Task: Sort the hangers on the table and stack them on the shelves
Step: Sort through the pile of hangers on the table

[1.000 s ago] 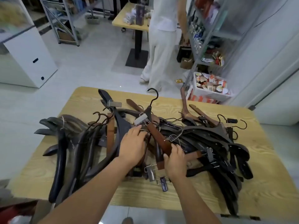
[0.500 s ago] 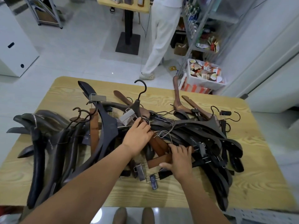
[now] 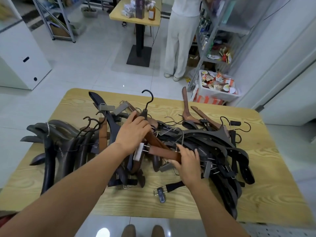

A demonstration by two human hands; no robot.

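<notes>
Surface (image 3: 273,168): the hanger pile (image 3: 213,139) still covers the centre out to 3 o'clock. A looser group of dark hangers (image 3: 49,151) lies at 9 o'clock. Nothing has gone to the shelves yet.

Change in the last half second: the brown clip hanger (image 3: 164,153) is coming up out of the tangle. It's now tilted, bar end low at 5 o'clock.

Your left hand (image 3: 133,132) has slid up to 12 o'clock of the pile's centre, fingers curled over the hanger's neck. Your right hand (image 3: 186,161) has closed thumb and fingers around the bar end.

The black hook (image 3: 148,98) stands clear just beyond your left fingers. It looks like this hanger's own.

The pale clip (image 3: 138,152) dangles under your left wrist.

My read: extraction is half done. Wire hooks beside the bar may snag, so lift slowly.
</notes>
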